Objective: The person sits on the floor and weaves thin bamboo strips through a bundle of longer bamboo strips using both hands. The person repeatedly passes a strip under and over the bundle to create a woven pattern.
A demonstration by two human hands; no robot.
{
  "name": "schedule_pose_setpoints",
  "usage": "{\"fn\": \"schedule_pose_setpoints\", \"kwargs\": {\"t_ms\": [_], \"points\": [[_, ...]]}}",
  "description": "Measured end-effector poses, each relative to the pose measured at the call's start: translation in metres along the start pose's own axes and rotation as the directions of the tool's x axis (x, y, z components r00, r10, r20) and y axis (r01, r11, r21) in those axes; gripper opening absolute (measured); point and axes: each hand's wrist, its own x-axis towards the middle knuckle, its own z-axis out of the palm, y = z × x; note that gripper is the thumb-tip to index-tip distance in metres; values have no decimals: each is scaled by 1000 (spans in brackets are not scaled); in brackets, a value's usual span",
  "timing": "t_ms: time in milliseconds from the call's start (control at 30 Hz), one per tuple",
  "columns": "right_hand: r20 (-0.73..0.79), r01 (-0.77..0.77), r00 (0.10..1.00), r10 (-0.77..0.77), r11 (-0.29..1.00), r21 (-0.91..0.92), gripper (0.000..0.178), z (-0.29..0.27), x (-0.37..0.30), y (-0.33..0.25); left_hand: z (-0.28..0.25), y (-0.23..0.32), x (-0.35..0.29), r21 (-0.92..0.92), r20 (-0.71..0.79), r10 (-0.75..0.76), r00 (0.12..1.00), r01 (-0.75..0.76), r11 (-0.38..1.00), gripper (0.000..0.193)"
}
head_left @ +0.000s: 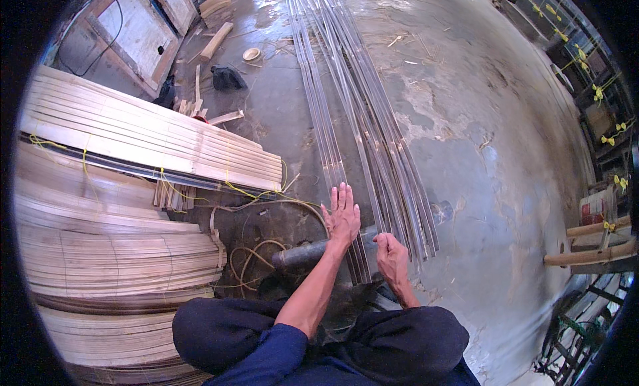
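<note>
Long, narrow bamboo strips [382, 146] with dark, shiny faces run away from me along the floor. A smaller group of these strips [322, 129] lies side by side to the left. My left hand [343, 216] is flat on that group, fingers stretched out and pointing away. Just right of it, my right hand [393, 258] is closed at the near end of a strip at the wider bundle's left edge; its fingertips are hidden. Under the strips' near ends lies a grey cylinder [299, 253], crosswise.
Stacks of pale slats [146, 129], tied with yellow cord, fill the left side. A looped hose or cord [247, 256] lies beside them. Farther off are a dark bag [227, 78], a small round bowl [251, 54] and wood offcuts. Racks with yellow ties [597, 93] line the right.
</note>
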Motion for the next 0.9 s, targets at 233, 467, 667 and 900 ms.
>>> {"fn": "schedule_pose_setpoints", "kwargs": {"t_ms": [233, 467, 667, 900], "points": [[-15, 2, 1000, -2, 999, 39, 26, -6, -20, -16, 1, -2, -2, -44, -76, 28, 997, -31, 999, 65], [18, -57, 998, 59, 994, -95, 29, 25, -25, 33, 0, -2, -2, -17, -74, 40, 996, -41, 999, 64], [2, 5, 1000, -5, 1000, 27, 40, 25, -27, 33, 2, -5, -2, -35, -110, 59, 992, -64, 997, 59], [50, -14, 999, 21, 993, -120, 41, 33, -26, 52, 2, -4, 2, -110, -89, 53, 995, -63, 992, 57]]}}
